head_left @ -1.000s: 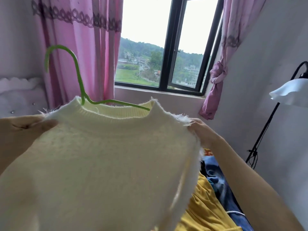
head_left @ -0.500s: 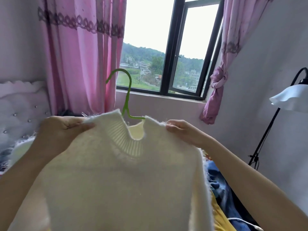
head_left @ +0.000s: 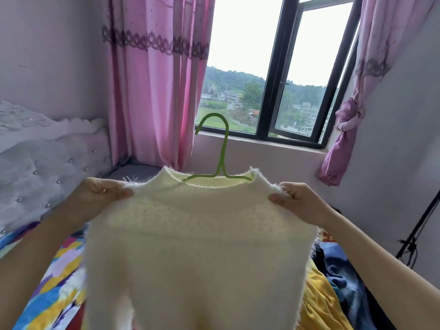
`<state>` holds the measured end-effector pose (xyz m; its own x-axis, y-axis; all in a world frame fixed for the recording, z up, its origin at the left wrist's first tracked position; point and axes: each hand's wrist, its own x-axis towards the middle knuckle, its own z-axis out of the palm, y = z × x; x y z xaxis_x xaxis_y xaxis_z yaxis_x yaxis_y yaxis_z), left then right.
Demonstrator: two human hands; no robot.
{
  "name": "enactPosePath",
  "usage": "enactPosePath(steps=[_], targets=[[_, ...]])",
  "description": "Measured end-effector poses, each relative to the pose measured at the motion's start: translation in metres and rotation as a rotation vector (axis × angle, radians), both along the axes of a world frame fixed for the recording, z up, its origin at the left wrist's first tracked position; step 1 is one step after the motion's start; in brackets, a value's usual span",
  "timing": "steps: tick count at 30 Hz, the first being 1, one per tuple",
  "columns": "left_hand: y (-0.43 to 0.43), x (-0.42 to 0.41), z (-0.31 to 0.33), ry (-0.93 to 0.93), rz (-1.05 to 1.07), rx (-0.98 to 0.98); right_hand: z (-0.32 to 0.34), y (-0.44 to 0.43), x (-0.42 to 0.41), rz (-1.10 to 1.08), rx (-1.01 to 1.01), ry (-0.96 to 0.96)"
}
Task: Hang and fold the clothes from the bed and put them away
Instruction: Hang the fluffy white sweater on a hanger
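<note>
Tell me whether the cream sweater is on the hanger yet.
On it. The thin green hanger runs inside the collar of the fluffy cream sweater, its hook standing upright above.

Cream fuzzy sweater [head_left: 202, 246] w/ ribbed collar, on lime-green hanger [head_left: 220, 148]. Pink curtains [head_left: 157, 79] w/ purple lace-pattern band. Black window frame [head_left: 273, 75]. Bedsheet [head_left: 54, 289] multicolour: blue, yellow, lilac, red patches. Yellow garment [head_left: 319, 303] beside dark blue clothes [head_left: 342, 277].

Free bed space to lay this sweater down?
Left: patterned bedsheet shows bare between the headboard and the sweater. Right is crowded: yellow garment and blue clothes in a pile. Middle is hidden behind the sweater.
</note>
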<state>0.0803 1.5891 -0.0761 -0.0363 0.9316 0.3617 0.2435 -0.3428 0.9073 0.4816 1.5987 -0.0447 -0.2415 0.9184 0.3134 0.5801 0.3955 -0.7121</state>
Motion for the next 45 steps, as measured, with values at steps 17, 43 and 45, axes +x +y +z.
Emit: enactPosePath(steps=[17, 43, 45], targets=[[-0.03, 0.007, 0.008, 0.228, 0.177, -0.014, -0.013, 0.009, -0.039, 0.151, -0.331, -0.038], [-0.374, -0.105, -0.054, 0.392, 1.18, -0.266, -0.05, -0.079, -0.329, 0.855, -0.08, -0.291], [-0.426, -0.096, -0.065, 0.378, 1.295, -0.35, -0.059, -0.114, -0.359, 0.971, -0.062, -0.316]])
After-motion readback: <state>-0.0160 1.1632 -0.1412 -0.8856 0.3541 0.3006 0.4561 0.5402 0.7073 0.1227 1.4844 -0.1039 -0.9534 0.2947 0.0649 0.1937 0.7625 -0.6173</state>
